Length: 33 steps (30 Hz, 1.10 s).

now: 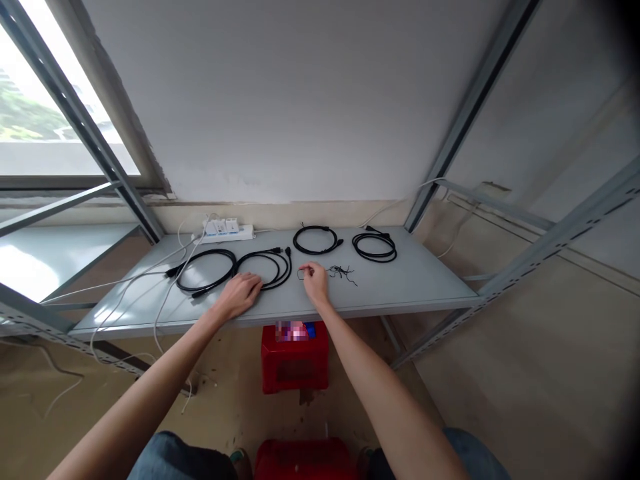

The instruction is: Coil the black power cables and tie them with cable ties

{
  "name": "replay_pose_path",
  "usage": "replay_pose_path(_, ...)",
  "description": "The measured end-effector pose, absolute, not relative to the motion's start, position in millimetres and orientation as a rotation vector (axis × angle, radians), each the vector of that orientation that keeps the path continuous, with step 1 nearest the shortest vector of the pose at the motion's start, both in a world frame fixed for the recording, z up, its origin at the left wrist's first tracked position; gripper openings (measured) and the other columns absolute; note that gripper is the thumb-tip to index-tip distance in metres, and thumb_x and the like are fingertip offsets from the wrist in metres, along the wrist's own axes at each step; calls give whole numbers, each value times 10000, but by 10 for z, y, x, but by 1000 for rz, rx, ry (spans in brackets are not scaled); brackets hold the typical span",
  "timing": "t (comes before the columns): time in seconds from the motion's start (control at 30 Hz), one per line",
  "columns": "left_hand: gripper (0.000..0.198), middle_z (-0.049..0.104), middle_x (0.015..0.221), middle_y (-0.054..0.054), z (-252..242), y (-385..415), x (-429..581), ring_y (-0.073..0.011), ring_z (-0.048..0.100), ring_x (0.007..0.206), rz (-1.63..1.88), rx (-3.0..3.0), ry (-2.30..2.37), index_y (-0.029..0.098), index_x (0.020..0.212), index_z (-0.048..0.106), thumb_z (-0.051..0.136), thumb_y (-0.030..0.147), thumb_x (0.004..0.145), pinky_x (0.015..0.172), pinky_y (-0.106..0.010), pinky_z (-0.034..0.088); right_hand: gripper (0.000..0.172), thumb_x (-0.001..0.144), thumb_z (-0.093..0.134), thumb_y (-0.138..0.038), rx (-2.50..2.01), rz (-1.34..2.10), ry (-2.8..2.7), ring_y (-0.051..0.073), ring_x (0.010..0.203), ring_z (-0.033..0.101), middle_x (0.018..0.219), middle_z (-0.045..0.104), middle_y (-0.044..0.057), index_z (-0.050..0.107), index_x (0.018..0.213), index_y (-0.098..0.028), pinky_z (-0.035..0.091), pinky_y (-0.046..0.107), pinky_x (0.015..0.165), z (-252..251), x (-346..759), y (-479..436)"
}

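On the grey metal shelf, my left hand lies palm down with fingers stretched over the near left side of a coiled black cable. This coil's two plugs point up at its far right. My right hand is closed in a pinch on a thin black twist tie, which loops out to the left of the fingertips. Just right of that hand is a loose heap of black twist ties. Left of my left hand is another coiled black cable with its plug ends sticking out.
Toward the wall lie a tied cable coil and another coil. A white power strip has white cords trailing over the front edge. Metal uprights flank the shelf. Below stands a red stool with a blurred package on top.
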<state>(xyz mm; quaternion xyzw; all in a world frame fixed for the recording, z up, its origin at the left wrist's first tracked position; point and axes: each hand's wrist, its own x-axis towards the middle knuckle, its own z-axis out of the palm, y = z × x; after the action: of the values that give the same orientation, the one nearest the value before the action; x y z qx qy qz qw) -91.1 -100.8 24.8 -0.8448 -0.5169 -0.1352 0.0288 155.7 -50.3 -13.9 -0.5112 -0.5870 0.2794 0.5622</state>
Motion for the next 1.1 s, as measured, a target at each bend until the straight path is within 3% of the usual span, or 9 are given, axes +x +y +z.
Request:
replay_pose_path(0.07,467,684,1021,-110,269,-965,-1021,-268,627,1020,-436,-2513,-1644,204,924,688,302,423,1067,934,-389,483,284,851,435,-219,-1204,656,-1378,185,738,621,897,730,62,706,767,-199,483,291,715,-132,1555,-512)
replay_pose_path(0.13,408,651,1204,-136,279,-874,-1075,-291,605,1131,-474,-2362,-1761,185,1104,693,335,373,1045,971,-410,491,282,843,434,-210,-1208,654,-1381,178,717,609,888,728,56,705,764,-199,477,287,713,-127,1553,-517)
replay_pose_path(0.23,535,503,1479,-184,299,-672,-1089,-326,531,1316,-406,-2236,-1933,150,1485,491,413,237,963,999,-416,505,278,815,431,-184,-1224,655,-1386,164,674,587,860,721,44,702,756,-198,467,280,697,-129,1554,-510)
replay_pose_path(0.37,744,316,1646,-221,396,-325,-1065,-366,436,1444,-180,-2254,-1987,144,1624,275,433,131,896,1095,-448,455,272,793,438,-169,-1223,638,-1407,166,684,587,831,710,33,708,768,-199,460,277,700,-148,1561,-492)
replay_pose_path(0.5,780,506,1477,-280,507,27,-1035,-377,527,1355,37,-2215,-2165,97,1629,202,442,113,887,1047,-470,479,269,789,436,-158,-1204,638,-1407,164,686,582,837,705,28,702,768,-198,458,278,695,-155,1566,-490)
replay_pose_path(0.73,570,584,1356,-200,455,353,-905,-318,604,1216,156,-2346,-2090,151,1432,486,518,136,864,974,-397,514,270,816,446,-151,-1224,626,-1421,170,716,597,861,708,33,708,772,-203,484,290,730,-141,1565,-498)
replay_pose_path(0.87,579,495,1430,-221,431,299,-713,-357,503,1333,-57,-2291,-1968,132,1433,490,465,74,857,1062,-464,453,301,863,452,-147,-1205,585,-1425,189,787,638,940,734,60,748,886,-192,504,311,792,-177,1568,-467)
replay_pose_path(0.97,506,517,1395,-206,414,42,-589,-334,531,1294,-371,-2341,-1858,131,1405,519,396,95,916,1049,-452,457,341,899,433,-137,-1203,582,-1401,200,846,664,1036,734,95,755,1007,-171,516,318,825,-202,1567,-449)
replay_pose_path(1.1,404,587,1341,-140,282,-497,-564,-274,583,1211,-560,-2697,-1573,178,1363,515,312,366,1068,1051,-402,449,409,907,397,-99,-1190,575,-1375,191,858,670,1070,719,102,729,1139,-159,518,303,843,-208,1569,-447)
